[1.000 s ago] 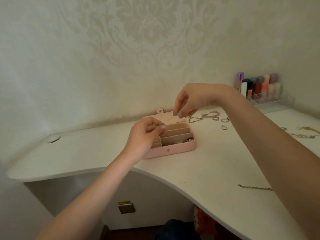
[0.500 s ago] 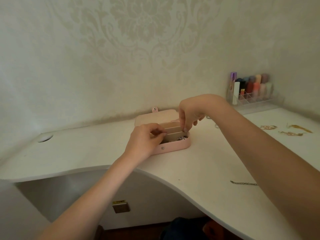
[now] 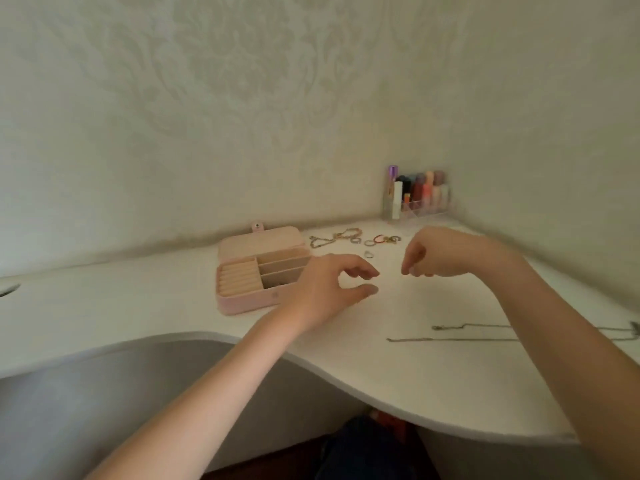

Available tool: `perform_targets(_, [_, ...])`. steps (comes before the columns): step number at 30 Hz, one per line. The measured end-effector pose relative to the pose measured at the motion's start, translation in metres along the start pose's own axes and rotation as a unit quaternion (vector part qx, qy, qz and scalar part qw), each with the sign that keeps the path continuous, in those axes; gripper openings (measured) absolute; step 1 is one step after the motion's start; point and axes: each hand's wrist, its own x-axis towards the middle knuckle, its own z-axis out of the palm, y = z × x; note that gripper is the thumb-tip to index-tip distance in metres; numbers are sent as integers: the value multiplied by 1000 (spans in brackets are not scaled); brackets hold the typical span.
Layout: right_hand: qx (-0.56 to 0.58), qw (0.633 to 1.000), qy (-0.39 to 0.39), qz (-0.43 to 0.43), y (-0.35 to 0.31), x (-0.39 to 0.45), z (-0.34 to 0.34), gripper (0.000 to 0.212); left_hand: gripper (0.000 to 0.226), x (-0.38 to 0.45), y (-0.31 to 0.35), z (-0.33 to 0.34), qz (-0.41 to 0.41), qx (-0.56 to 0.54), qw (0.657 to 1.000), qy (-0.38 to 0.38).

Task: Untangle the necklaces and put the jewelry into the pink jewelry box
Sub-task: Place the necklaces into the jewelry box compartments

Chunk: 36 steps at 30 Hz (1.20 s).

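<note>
Your grip is released on both sides: your left hand [image 3: 329,285] is hovering just right of the pink jewelry box [image 3: 256,271] with thumb and fingers loosely curved and nothing between them; your right hand [image 3: 440,252] is hanging farther right of the box, fingers loosely curled downward, holding nothing visible. The box is sitting open on the white desk [image 3: 138,306], lid laid back toward the wall, something small and dark lying in its front right compartment. Bracelets [image 3: 332,238] and rings [image 3: 370,242] are lying behind and right of the box. Two thin chains [image 3: 450,337] are stretching out well to the right of the box, nearer you. A clear organizer [image 3: 417,197] of cosmetics is standing far right of the box, in the corner.
</note>
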Motion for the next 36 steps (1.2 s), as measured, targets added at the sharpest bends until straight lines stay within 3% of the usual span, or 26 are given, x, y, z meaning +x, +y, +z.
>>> perform_targets(4, [-31, 996, 17, 88, 51, -53, -5, 19, 34, -2, 31, 36, 27, -35, 986, -162])
perform_targets(8, [-64, 979, 14, 195, 88, -96, -8, 34, 44, -1, 46, 63, 51, -53, 980, -184])
perform_targets(11, [-90, 960, 18, 265, 109, -115, -3, 44, 36, 1, 52, 77, 71, -61, 977, -192])
perform_targets(15, [-84, 933, 105, 334, 131, -125, 10, 43, 28, 4, 53, 82, 83, -47, 981, -171])
perform_targets(21, [-97, 894, 249, 359, 129, -120, 31, 30, 26, -1, 50, 82, 95, 79, 988, -90])
perform_targets(27, [-117, 893, 272, 340, 132, -114, 42, 35, 32, 0, 47, 87, 42, 175, 983, -32])
perform_targets(36, [-130, 876, 300, 355, 137, -114, 48, 25, 34, -2, 49, 87, 5, 205, 979, 1])
